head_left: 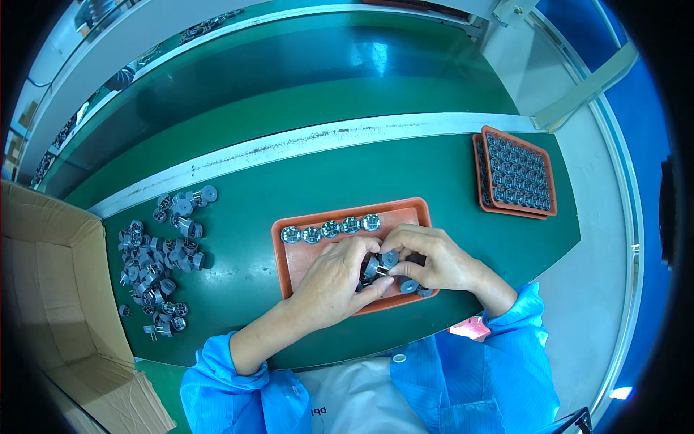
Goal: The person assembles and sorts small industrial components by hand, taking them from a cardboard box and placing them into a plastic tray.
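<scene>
Both hands work over an orange tray (279, 249) in front of me. My left hand (329, 278) is closed around small grey plug-like parts (371, 269) with metal pins; how many it holds is hidden by the fingers. With thumb and fingertips, my right hand (434, 260) pinches a grey round-ended part (389, 258) right beside them. Along the tray's far side stands a row of several round parts (330, 228), their shiny inner faces up. More grey parts (409, 286) lie at the tray's near right corner, partly under my right hand.
To the left, a loose heap of similar grey parts (148, 267) covers the green table (238, 289). An open cardboard box (58, 289) stands at the left edge. At the far right are two stacked orange trays (553, 195) filled with round parts. A white ledge (303, 148) runs behind.
</scene>
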{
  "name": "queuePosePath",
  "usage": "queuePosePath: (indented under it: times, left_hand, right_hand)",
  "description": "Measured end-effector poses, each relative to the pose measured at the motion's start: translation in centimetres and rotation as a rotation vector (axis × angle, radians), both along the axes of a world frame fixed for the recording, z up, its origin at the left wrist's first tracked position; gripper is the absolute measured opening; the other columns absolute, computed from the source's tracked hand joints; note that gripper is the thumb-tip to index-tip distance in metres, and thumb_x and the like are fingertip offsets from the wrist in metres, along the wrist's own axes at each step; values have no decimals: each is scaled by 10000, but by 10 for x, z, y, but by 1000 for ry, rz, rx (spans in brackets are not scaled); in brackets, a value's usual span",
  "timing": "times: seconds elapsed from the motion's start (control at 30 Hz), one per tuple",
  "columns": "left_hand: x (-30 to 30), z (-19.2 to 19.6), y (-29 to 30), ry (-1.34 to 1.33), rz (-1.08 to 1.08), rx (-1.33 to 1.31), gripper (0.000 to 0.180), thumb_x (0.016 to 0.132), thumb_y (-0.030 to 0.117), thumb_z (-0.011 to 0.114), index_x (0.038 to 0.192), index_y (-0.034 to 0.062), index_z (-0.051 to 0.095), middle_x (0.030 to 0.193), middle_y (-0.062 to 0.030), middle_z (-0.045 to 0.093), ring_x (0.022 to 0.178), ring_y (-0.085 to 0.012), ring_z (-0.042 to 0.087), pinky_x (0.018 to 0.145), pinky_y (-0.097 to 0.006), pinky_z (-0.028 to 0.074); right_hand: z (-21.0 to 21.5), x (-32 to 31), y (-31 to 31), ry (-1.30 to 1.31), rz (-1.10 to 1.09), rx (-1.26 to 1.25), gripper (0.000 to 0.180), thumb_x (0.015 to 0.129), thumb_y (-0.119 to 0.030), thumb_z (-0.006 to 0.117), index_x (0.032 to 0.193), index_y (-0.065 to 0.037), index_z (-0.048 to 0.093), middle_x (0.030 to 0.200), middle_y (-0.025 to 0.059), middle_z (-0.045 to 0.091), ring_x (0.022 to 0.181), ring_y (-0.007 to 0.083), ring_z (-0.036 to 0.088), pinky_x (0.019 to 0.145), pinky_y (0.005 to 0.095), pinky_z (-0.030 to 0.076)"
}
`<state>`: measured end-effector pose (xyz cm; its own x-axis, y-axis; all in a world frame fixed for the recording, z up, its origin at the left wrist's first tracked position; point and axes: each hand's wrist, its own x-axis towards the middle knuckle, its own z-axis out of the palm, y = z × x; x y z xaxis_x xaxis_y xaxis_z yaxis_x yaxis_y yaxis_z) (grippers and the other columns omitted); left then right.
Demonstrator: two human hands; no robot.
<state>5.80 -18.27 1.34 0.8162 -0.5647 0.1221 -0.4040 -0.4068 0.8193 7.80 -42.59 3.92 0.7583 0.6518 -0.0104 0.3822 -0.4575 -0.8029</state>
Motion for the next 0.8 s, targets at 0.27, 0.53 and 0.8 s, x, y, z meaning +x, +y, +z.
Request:
queuePosePath:
  times: [0.27, 0.53, 0.8]
  left_hand:
    - [3, -4, -3, -93, -9, 17, 537, 913, 228, 817, 1320, 31, 528, 1237, -207, 665, 1119, -397, 661, 965, -502, 507]
    - [2, 2, -1, 12, 32, -104, 646, 922, 239, 828, 1407, -12, 483, 1305, -231, 642, 1196, -391, 652, 1021, -498, 506]
    - [-5, 17, -10, 57, 54, -493, 510, 1087, 153, 632, 1514, 41, 376, 1324, -184, 515, 1118, -256, 641, 824, -344, 583]
  right_hand:
    - [-13, 0, -5, 594, -221, 446, 372, 1018, 56, 652, 1374, 13, 549, 1182, 98, 684, 1144, 159, 679, 971, 337, 569]
    - [-3, -9, -6, 516, -283, 508, 319, 1043, 16, 652, 1354, 11, 581, 1193, 120, 705, 1113, 155, 699, 982, 332, 573]
    - [7, -23, 21, 308, -230, 636, 311, 994, 77, 696, 1255, 23, 536, 1186, 122, 651, 923, 137, 714, 781, 296, 630]
